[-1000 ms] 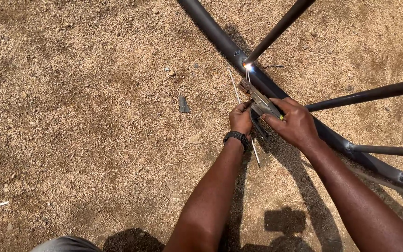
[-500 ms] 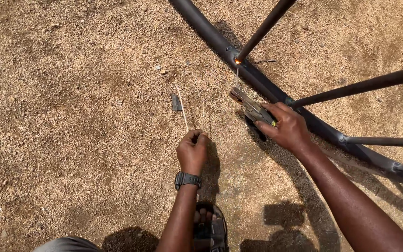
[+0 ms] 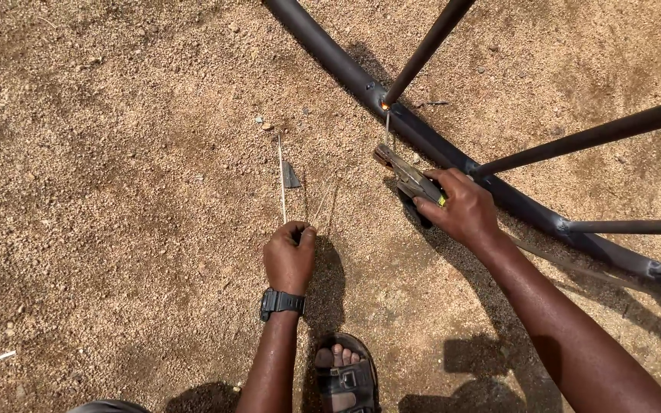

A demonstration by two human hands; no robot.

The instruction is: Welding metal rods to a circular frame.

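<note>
the thin, pale straight welding rod (image 3: 281,177) lies on the sandy gravel ground (image 3: 116,153), its long axis running almost straight away from the person, near end at the left hand (image 3: 290,256) and far end pointing up toward the curved pipe. the left hand is closed in a loose fist over that near end, thumb and fingers pinched around it, so the rod stretches directly forward from the knuckles. a black wristwatch (image 3: 281,302) sits on that wrist.

just right of the rod's middle lies a small dark grey metal offcut (image 3: 291,176), close beside it; whether they touch i cannot tell.

further right, the right hand (image 3: 460,210) is wrapped firmly around a dark welding electrode holder (image 3: 407,180), whose short rod stub (image 3: 387,126) reaches up to a glowing orange spot (image 3: 383,105) on the joint. there a thick dark curved steel pipe (image 3: 330,57) meets a slimmer dark straight bar (image 3: 430,46). more bars (image 3: 590,138) branch off the pipe to the right.

the left hand is the nearer one to the loose rod; the right is well apart from it. a foot in a black sandal (image 3: 346,375) stands just behind the left wrist.
</note>
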